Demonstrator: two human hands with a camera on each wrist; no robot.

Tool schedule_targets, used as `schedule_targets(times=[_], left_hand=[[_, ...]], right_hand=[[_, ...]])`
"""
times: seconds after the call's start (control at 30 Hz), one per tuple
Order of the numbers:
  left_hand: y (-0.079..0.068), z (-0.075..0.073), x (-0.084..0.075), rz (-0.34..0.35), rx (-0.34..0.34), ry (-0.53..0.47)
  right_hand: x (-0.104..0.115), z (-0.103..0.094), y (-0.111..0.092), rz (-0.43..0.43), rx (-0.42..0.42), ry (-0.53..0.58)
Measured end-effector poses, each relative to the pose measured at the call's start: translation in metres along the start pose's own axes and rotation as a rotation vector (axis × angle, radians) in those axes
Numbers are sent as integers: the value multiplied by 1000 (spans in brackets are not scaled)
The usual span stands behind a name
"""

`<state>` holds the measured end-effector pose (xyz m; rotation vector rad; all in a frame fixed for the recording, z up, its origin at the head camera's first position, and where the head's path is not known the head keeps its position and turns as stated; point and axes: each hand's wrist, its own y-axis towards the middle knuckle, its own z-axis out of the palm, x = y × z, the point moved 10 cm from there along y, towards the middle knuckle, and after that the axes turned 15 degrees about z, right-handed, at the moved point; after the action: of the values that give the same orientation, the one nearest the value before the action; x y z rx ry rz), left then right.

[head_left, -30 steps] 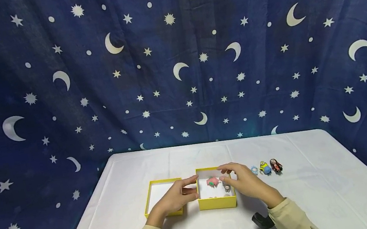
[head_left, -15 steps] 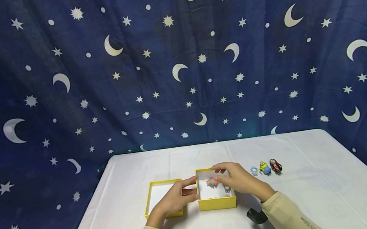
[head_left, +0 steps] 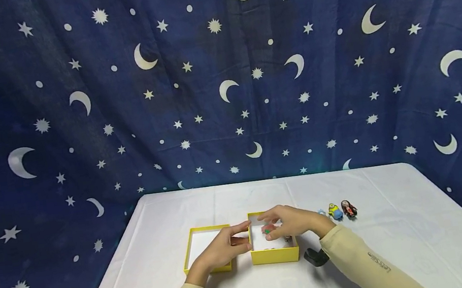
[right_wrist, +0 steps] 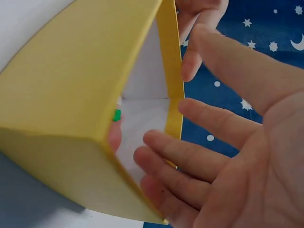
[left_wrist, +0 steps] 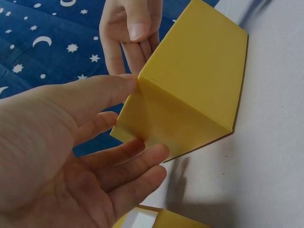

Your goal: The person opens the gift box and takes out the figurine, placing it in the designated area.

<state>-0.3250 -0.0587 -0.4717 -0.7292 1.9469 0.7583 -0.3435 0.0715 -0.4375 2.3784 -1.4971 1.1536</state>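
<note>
A yellow box (head_left: 275,256) with a white inside stands open at the top on the table. My left hand (head_left: 224,247) rests its fingertips against the box's left side, fingers extended, as the left wrist view shows. Over the box hangs my right hand (head_left: 291,220), fingers spread and nothing held. Below its fingers, a pink toy figure (head_left: 268,228) with a green part lies in the box; the right wrist view shows only a sliver of it. A small dark figure (head_left: 288,238) near the box's right wall is mostly hidden by the right hand.
Left of the box lies a shallow yellow-rimmed lid (head_left: 207,227), partly behind my left hand. Beyond my right wrist are a light blue figure (head_left: 322,212), a yellow-and-blue minion figure (head_left: 335,211) and a dark-haired doll figure (head_left: 349,209). A starry blue cloth (head_left: 202,68) hangs behind the table.
My right hand has moved left, from the box's right side to over the pink figure, and its forearm now partly covers the light blue figure. The left hand stays at the box.
</note>
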Motion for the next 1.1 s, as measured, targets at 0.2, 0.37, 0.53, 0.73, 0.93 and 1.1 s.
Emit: schedule_targets(times=[0.2,0.37,0.53,0.73,0.93,1.1], left_hand=[[0,0,-1,6,-3,-12],[0,-1,0,4,-5,-5],[0,0,0,13,-6,2],[0,0,0,14,-7,0],[0,-1,1,9,-9,-9],[0,0,1,15,-7,-20]], right_hand=[[-2,0,6,81,-12,-43],[-2,4,12,140,12,-68],[-1,12,15,145,79,-115],[0,15,16,141,138,-94],[-1,14,17,156,137,-65],[-2,9,19,175,56,-122]])
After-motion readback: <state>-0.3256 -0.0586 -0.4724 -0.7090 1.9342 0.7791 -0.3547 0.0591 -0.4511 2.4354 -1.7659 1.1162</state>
